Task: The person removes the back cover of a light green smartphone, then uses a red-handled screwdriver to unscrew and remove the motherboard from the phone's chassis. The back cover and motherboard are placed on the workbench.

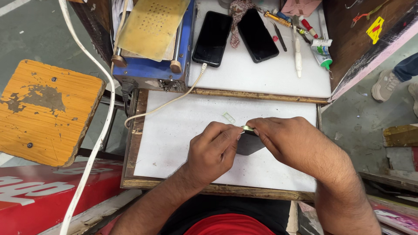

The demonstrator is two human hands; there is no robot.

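**Between 2 hands, 1 dark device pinched over white board**

Over the near white board [174, 143]: left hand [213, 150] curled, knuckles up, fingertips closed on the left edge of a small dark device [249, 143]. Right hand [283, 137] angled in from the right, thumb and forefinger pressed together on a tiny metallic part [247, 128] at the device's top edge. Device flat on the board, directly between both grips, partly hidden by them.

Just beyond the fingertips: 1 small clear plastic piece [228, 117]. Farther beyond: 2 black phones [212, 38], 1 with a white cable [174, 101] plugged in. Beyond and left: 1 blue machine [150, 72]. Beyond and right: 1 glue tube [322, 52].
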